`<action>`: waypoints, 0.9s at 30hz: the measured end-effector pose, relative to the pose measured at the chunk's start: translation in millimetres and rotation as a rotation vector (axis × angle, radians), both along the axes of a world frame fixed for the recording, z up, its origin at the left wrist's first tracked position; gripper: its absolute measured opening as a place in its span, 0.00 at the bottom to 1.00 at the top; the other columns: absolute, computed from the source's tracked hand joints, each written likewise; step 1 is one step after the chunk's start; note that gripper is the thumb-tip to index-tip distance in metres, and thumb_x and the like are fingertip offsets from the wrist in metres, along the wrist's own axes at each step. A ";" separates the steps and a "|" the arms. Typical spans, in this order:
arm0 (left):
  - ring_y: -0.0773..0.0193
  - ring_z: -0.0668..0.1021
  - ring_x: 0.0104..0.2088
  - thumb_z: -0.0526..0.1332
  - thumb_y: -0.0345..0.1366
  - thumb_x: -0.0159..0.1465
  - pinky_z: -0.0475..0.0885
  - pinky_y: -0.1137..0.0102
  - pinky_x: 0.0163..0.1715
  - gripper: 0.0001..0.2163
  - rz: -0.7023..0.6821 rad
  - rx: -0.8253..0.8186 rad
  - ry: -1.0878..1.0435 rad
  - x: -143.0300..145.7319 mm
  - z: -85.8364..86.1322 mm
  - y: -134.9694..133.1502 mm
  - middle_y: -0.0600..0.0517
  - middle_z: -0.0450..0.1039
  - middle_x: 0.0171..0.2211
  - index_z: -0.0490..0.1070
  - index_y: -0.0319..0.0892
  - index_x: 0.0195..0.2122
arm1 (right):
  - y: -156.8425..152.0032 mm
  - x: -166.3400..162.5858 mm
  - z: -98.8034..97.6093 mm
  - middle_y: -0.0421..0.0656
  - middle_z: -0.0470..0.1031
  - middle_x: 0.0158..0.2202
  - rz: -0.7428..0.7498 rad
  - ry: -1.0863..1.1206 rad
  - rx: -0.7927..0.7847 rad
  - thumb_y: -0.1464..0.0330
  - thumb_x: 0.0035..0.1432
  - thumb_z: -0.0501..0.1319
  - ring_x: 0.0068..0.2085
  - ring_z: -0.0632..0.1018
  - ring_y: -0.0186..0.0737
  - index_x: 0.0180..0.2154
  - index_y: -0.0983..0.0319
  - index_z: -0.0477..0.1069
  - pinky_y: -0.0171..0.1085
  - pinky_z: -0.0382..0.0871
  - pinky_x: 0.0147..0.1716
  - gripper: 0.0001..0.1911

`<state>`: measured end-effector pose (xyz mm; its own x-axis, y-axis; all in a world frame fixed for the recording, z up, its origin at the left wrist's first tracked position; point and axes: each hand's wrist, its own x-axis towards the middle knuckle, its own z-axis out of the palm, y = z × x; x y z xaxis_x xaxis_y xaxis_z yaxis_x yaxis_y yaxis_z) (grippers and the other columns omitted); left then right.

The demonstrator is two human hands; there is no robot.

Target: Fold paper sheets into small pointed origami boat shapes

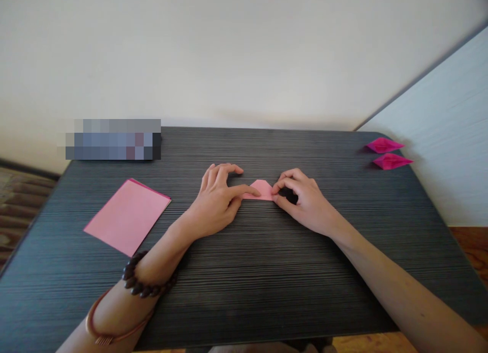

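A small folded piece of pink origami paper lies at the middle of the dark table, its lower edge straight and its top narrowed to a short flat edge. My left hand rests at its left side, index finger laid on the paper and the other fingers spread. At the right corner, my right hand pinches the paper between thumb and fingertips. Part of each side of the paper is hidden beneath the fingers.
A stack of square pink paper lies on the table at the left. Two folded magenta paper shapes sit near the far right corner. A blurred-out object stands at the back left, before the pale wall.
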<state>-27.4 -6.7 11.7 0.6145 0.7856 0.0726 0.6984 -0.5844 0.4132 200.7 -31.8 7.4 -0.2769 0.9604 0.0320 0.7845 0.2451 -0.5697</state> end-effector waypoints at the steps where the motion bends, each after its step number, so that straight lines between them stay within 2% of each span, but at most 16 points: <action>1: 0.54 0.58 0.57 0.50 0.30 0.64 0.46 0.49 0.61 0.17 0.005 0.004 0.002 0.6 -0.4 -0.2 0.51 0.56 0.52 0.73 0.57 0.45 | -0.3 0.2 0.1 0.43 0.68 0.42 0.004 -0.002 0.006 0.68 0.57 0.58 0.45 0.72 0.43 0.38 0.56 0.72 0.46 0.62 0.45 0.06; 6: 0.54 0.60 0.57 0.52 0.29 0.62 0.46 0.49 0.61 0.17 0.033 0.006 -0.008 1.6 -1.3 -0.3 0.51 0.58 0.51 0.73 0.55 0.46 | -1.7 0.7 1.6 0.43 0.68 0.45 0.041 -0.032 0.027 0.68 0.59 0.57 0.47 0.71 0.44 0.49 0.49 0.70 0.47 0.62 0.45 0.16; 10: 0.55 0.60 0.56 0.52 0.28 0.61 0.47 0.49 0.61 0.18 0.045 0.001 -0.009 1.1 -0.6 -0.2 0.50 0.60 0.51 0.71 0.53 0.48 | -2.2 0.3 0.8 0.43 0.67 0.44 0.037 -0.039 0.038 0.68 0.59 0.57 0.46 0.71 0.43 0.48 0.49 0.71 0.47 0.61 0.45 0.16; 15: 0.55 0.60 0.56 0.52 0.28 0.61 0.47 0.49 0.61 0.14 0.038 0.007 -0.015 1.3 -0.4 -0.3 0.50 0.60 0.51 0.73 0.50 0.41 | -3.0 -0.6 -1.3 0.42 0.68 0.39 0.014 -0.038 0.038 0.69 0.58 0.58 0.41 0.71 0.41 0.47 0.51 0.72 0.44 0.60 0.43 0.15; 19: 0.55 0.60 0.57 0.53 0.29 0.61 0.47 0.49 0.61 0.14 0.049 0.003 -0.016 2.6 0.1 -1.5 0.51 0.59 0.51 0.74 0.51 0.41 | -4.0 -1.0 -2.2 0.41 0.69 0.37 0.016 -0.046 0.055 0.70 0.58 0.58 0.39 0.70 0.39 0.47 0.51 0.73 0.42 0.60 0.41 0.15; 24: 0.55 0.62 0.55 0.57 0.38 0.62 0.48 0.50 0.61 0.07 0.113 0.011 -0.052 9.7 0.7 -5.4 0.50 0.60 0.49 0.75 0.48 0.37 | -5.4 -1.1 -3.8 0.41 0.68 0.37 0.015 -0.062 0.080 0.70 0.58 0.57 0.38 0.69 0.39 0.46 0.52 0.73 0.41 0.59 0.40 0.15; 27: 0.55 0.63 0.53 0.58 0.42 0.61 0.49 0.51 0.61 0.08 0.190 0.035 -0.072 16.7 -0.5 -7.8 0.49 0.61 0.48 0.74 0.46 0.34 | -5.4 -1.0 -4.8 0.41 0.68 0.37 0.016 -0.071 0.086 0.70 0.58 0.57 0.39 0.69 0.39 0.45 0.52 0.74 0.41 0.58 0.40 0.14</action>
